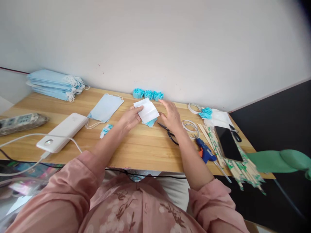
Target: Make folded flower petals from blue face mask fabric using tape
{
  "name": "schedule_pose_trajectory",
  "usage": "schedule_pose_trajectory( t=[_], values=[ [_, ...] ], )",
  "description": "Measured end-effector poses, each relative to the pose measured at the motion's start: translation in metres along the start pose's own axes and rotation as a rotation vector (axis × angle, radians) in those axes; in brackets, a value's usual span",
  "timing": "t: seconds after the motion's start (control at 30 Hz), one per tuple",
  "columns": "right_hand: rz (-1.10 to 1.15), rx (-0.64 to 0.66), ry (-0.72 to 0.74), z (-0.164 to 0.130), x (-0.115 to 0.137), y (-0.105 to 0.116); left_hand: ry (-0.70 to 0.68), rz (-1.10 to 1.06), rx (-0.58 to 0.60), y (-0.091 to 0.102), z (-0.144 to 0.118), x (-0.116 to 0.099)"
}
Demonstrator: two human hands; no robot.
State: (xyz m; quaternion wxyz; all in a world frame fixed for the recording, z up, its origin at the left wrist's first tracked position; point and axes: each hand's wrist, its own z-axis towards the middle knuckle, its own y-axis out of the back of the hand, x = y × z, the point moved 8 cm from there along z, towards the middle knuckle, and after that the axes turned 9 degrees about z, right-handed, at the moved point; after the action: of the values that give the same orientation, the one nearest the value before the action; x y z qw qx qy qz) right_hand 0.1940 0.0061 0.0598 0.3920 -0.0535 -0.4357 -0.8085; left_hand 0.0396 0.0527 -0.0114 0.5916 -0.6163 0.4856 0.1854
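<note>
Fingers of left hand [130,119] pinch one white sheet [147,111]; right hand [172,115] hovers spread, beside one scissors [170,133].

Two hands: left hand [130,119], right hand [172,115]. One white power bank [62,131], one power strip [20,123], one pair of scissors [169,133], one blue glue gun [206,152], one phone [227,143], one stack of masks [54,84], one loose mask [106,107].

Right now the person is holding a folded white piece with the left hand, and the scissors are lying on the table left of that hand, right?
Not quite. The left hand does hold the folded white piece, but the scissors lie on the table to its right, under the right hand. The head view shows this.
</note>
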Motion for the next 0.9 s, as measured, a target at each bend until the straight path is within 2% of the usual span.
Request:
schedule_pose_trajectory(
  t=[0.27,0.47,0.57,0.7,0.8,0.9],
  values=[
    [0.121,0.021,0.15,-0.003,0.025,-0.003,-0.021,0.029,0.041,-0.002,0.004,0.004],
    [0.177,0.136,0.119,-0.009,0.021,-0.017,-0.031,0.03,-0.007,0.011,0.012,0.006],
    [0.194,0.145,0.119,-0.011,0.018,-0.022,-0.023,0.033,-0.02,0.012,0.012,0.007],
    [0.263,0.062,0.013,-0.012,0.011,-0.019,-0.045,0.063,-0.01,0.009,0.009,0.005],
    [0.308,-0.031,-0.121,-0.013,0.001,-0.014,-0.046,0.128,0.042,0.003,0.005,0.008],
    [0.291,-0.116,-0.16,-0.014,-0.004,-0.009,-0.016,0.176,0.105,-0.006,0.002,0.015]
  ],
)
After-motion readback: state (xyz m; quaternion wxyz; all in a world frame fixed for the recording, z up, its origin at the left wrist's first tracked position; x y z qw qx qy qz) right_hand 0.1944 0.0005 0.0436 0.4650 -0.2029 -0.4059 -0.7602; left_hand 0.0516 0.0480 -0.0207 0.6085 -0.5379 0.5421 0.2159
